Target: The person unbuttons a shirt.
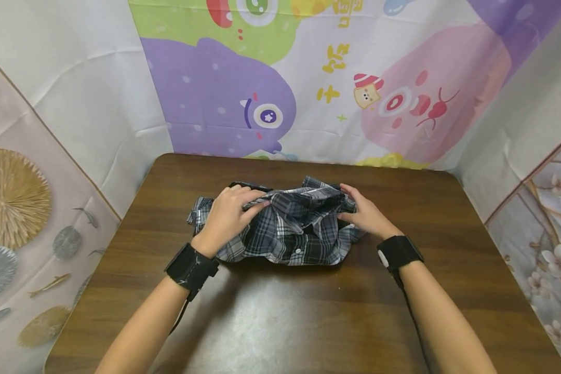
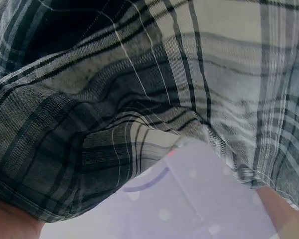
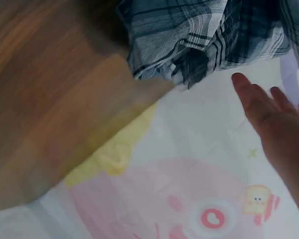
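A grey, black and white plaid shirt [image 1: 304, 249] lies bunched up on the wooden table, a white button showing on its near side. My left hand [image 1: 231, 210] pinches a fold at its upper left, between thumb and fingers. In the left wrist view the shirt's draped cloth [image 2: 154, 74] fills most of the picture, with bits of the hand at the lower corners. At the shirt's right end is my right hand [image 1: 364, 213], thumb and fingers spread beside the cloth. The right wrist view shows its fingers [image 3: 256, 102] fairly straight, near the shirt's edge [image 3: 179, 45].
The brown table [image 1: 280, 311] has rounded far corners. Behind it hangs a cloth backdrop [image 1: 327, 130] with cartoon figures, and patterned curtains [image 1: 75, 104] stand at both sides. Black straps [image 1: 194, 267] with cables circle both wrists.
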`<control>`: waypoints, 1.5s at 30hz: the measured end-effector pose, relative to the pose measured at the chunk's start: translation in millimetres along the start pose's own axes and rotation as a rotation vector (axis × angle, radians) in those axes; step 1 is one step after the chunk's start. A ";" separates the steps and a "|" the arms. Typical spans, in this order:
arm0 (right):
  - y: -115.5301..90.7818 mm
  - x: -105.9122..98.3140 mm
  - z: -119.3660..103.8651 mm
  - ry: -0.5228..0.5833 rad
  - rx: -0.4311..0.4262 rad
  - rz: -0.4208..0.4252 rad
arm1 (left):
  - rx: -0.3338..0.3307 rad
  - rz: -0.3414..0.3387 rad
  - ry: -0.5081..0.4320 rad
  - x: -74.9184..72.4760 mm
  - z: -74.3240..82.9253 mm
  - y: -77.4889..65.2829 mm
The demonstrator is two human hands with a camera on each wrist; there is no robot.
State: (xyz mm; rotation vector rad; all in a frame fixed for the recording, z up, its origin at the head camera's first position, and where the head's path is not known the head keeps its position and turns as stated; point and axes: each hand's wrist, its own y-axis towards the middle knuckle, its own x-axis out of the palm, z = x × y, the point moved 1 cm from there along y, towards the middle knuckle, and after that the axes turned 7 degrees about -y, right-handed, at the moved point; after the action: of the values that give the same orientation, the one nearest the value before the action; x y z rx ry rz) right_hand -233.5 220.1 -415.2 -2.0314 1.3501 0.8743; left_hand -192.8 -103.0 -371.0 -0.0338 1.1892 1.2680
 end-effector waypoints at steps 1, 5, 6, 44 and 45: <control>2.8 0.8 -0.8 0.034 -0.011 -0.010 | 0.006 0.004 -0.001 -0.5 1.7 -0.2; 11.0 5.2 -2.7 0.183 -0.017 -0.075 | 0.020 0.012 -0.017 -1.5 6.6 -1.7; 12.3 6.1 -3.4 0.209 -0.018 -0.089 | 0.017 0.014 -0.022 -1.4 7.3 -2.3; -16.4 -34.2 -42.4 -0.546 -0.251 0.338 | -0.341 -0.209 -0.210 -13.4 -48.2 16.8; -16.6 -36.0 -41.8 -0.582 -0.269 0.352 | -0.342 -0.222 -0.209 -15.2 -50.0 18.2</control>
State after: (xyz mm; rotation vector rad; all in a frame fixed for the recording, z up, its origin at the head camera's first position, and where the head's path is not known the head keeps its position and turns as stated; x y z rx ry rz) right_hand -219.2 216.0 -359.5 -1.5361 1.3081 1.7248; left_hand -236.5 -136.9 -372.9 -0.2712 0.7586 1.2313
